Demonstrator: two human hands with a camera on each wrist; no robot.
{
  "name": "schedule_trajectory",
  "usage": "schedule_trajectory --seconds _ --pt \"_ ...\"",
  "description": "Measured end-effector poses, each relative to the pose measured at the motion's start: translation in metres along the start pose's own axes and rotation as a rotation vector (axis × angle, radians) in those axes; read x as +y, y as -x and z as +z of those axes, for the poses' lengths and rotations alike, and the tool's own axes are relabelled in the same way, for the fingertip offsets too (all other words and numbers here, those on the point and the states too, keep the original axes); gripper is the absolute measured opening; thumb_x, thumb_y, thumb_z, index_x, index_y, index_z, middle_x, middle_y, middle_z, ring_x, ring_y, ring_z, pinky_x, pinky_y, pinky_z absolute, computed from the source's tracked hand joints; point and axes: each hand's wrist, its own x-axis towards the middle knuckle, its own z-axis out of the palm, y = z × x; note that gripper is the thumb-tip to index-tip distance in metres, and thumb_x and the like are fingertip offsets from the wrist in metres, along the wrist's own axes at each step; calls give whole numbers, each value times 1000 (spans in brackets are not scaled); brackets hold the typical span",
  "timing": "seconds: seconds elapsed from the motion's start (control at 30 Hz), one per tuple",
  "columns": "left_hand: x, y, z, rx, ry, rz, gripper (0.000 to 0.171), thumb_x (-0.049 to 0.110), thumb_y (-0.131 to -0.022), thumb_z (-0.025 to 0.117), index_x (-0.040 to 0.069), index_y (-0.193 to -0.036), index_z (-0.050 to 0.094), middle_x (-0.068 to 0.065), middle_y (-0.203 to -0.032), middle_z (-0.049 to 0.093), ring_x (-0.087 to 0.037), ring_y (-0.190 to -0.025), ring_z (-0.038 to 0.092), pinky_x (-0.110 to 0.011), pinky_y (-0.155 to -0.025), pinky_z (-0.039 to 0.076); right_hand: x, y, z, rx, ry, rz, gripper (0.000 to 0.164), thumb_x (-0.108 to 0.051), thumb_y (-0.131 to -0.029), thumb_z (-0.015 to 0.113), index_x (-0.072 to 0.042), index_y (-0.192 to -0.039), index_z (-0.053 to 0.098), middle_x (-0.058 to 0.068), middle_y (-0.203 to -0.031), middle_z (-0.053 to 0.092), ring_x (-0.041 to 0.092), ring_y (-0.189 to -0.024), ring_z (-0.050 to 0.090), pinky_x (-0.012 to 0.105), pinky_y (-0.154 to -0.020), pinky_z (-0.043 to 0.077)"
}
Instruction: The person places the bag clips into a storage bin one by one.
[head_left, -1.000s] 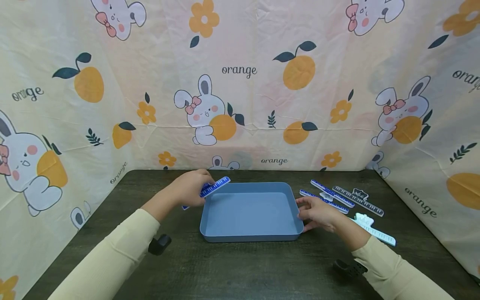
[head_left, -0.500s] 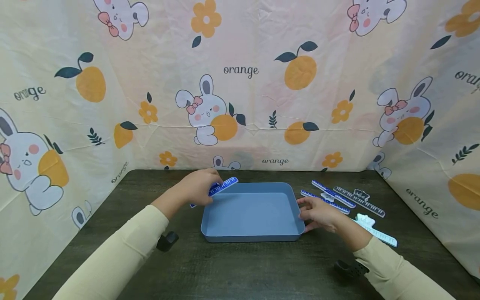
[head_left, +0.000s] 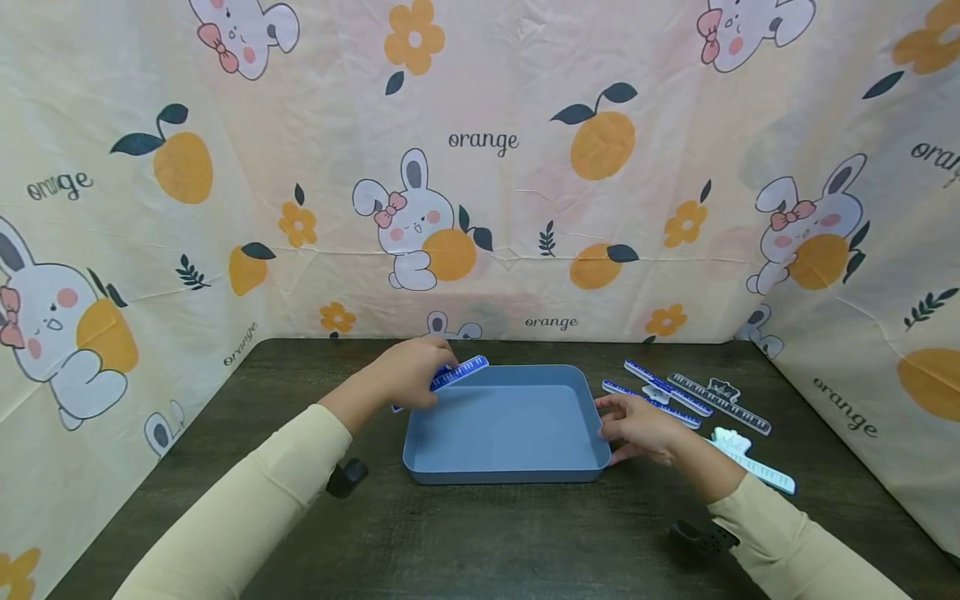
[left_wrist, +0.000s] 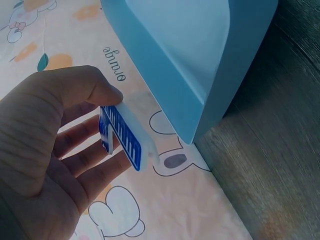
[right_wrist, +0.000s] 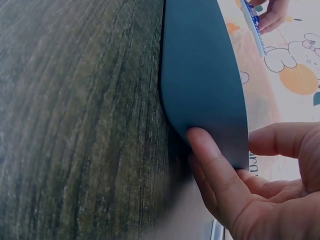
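Observation:
My left hand (head_left: 408,371) pinches a blue ruler clip (head_left: 459,373) with white markings, above the tray's back left corner. In the left wrist view, the thumb lies on the ruler clip (left_wrist: 127,137), with the fingers behind it. The shallow blue tray (head_left: 510,425) sits on the table with nothing lying in it. At its right side, my right hand (head_left: 637,429) grips the wall. The right wrist view shows the thumb on the inner side of the tray wall (right_wrist: 205,75) and fingertips (right_wrist: 202,140) on the outer side.
Right of the tray lie more ruler clips: blue ones (head_left: 667,389), a black one (head_left: 720,403) and a mint-green one (head_left: 757,471), partly behind the right wrist. A printed cloth (head_left: 510,192) stands behind the dark wooden table (head_left: 480,542).
My left hand has moved right with the blue ruler clip, from beside the tray's left edge to over its back left corner. The right hand keeps its grip on the tray.

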Motion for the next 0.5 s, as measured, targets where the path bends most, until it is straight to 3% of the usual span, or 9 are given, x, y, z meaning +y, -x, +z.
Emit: schedule_trajectory --seconds 0.5 --pt "15 -16 6 -57 -21 88 46 11 -74 75 9 -120 68 -6 -118 61 -24 -105 59 -39 -90 52 1 0 -1 1 -2 -2 63 5 -88 54 11 -144 25 31 -124 51 30 -96 62 46 -73 59"
